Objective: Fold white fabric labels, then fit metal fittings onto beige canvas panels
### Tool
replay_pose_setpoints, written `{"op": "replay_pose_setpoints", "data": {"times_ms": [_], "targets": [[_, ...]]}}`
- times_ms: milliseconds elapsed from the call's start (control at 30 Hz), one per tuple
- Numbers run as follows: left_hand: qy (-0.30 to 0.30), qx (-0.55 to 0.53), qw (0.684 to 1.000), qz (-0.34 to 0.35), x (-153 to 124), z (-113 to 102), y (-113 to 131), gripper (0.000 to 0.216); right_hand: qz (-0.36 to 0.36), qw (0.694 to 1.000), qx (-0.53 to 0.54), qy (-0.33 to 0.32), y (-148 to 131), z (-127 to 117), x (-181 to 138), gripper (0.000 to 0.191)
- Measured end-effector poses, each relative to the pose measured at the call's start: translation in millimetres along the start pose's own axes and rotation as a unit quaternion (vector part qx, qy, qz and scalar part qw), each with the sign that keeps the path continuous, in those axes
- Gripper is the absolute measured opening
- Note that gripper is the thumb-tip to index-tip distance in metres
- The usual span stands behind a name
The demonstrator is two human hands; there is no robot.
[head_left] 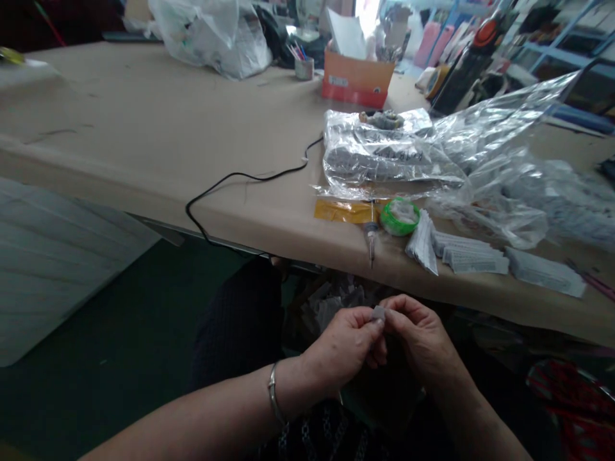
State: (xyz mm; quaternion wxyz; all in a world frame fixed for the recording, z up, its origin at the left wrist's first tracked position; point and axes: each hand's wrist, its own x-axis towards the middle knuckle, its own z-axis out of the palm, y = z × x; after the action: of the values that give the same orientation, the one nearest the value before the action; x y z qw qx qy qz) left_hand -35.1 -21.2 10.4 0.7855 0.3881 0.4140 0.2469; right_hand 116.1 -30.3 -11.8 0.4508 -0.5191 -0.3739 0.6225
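Note:
Below the table's front edge my left hand (353,346) and my right hand (418,330) meet, fingertips nearly touching. Pinched between them is a small pale greyish piece (378,312), perhaps paper or plastic; its exact kind is too small to tell. Both hands are closed on it with thumb and forefinger. Under and behind them lies a heap of small pale scraps (336,301). On the table just above stand a green round dish (400,218) with whitish stuff inside, a thin syringe-like tool (371,240), and several stacks of printed paper slips (473,254).
Clear plastic bags (394,160) cover the right of the table (144,121), beside a strip of brown tape (343,210). A black cable (235,174) runs over the front edge. An orange box (355,80), a pencil cup (303,68) and a white bag (216,35) stand behind.

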Motion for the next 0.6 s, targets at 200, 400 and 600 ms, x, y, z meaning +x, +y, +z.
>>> {"op": "replay_pose_setpoints", "data": {"times_ms": [200, 400, 600], "targets": [[0.131, 0.183, 0.958, 0.178, 6.8, -25.2, 10.5, 0.018, -0.043, 0.999, -0.004, 0.016, -3.5, 14.1, 24.7, 0.022], [0.175, 0.284, 0.902, 0.274, 17.1, -37.8, 28.8, 0.02, -0.106, 0.994, -0.03, 0.02, -3.5, 21.7, 43.5, 0.02], [0.182, 0.323, 0.882, 0.293, 27.2, -39.5, 35.8, 0.025, -0.149, 0.986, -0.057, 0.037, -11.2, 27.5, 47.7, 0.02]]}}
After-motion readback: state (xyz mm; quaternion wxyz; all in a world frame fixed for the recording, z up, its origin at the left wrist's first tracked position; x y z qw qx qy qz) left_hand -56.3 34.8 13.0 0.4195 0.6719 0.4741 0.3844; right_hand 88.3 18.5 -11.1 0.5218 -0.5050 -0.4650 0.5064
